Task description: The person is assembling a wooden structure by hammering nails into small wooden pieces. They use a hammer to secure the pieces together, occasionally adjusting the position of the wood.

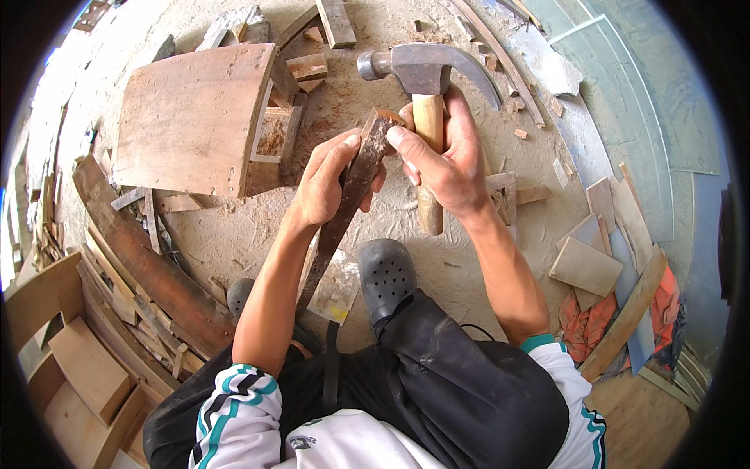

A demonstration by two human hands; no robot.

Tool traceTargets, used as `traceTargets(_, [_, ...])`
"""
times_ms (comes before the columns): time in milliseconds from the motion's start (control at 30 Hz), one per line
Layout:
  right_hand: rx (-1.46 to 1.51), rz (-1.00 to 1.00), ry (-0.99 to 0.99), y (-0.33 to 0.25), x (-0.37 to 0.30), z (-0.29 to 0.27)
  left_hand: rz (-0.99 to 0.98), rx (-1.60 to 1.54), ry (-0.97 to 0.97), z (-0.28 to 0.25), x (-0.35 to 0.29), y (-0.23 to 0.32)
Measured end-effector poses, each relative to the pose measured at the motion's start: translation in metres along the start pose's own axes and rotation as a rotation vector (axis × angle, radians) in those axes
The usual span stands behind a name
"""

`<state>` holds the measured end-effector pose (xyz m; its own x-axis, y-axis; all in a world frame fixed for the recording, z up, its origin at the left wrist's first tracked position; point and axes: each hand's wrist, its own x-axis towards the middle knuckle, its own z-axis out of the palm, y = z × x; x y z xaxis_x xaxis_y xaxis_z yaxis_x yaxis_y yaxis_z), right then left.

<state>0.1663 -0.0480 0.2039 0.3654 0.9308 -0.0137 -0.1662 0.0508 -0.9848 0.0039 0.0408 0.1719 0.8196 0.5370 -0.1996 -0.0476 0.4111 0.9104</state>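
A claw hammer (429, 121) with a dark steel head and a pale wooden handle stands upright in my right hand (453, 168), its head above my fingers. The thumb and fingertips of that same hand also touch the top end of a dark, rough strip of wood (348, 199). My left hand (328, 176) is closed around this strip just below its top, and the strip slants down toward my lap. The strip's lower end passes beside my left forearm. Whether a nail sits between my right fingertips is too small to tell.
A curved plywood-covered box (187, 117) lies on the dusty floor ahead to the left. A long bent board (148, 258) and stacked wooden pieces (90, 367) are at left. Wood offcuts (586, 262) and orange sheeting (664, 301) lie at right, near glass panes (625, 94).
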Motion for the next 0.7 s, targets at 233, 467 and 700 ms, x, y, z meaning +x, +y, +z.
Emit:
traceTargets(233, [-0.072, -0.061, 0.038, 0.001, -0.001, 0.003, 0.042, 0.074, -0.007, 0.001, -0.002, -0.005])
traceTargets(467, [0.011, -0.026, 0.083, 0.001, -0.005, 0.001, 0.133, 0.067, 0.089, 0.018, -0.008, -0.007])
traceTargets(700, [0.024, 0.035, 0.117, 0.003, -0.010, -0.002, 0.166, 0.134, 0.131, 0.021, -0.005, -0.012])
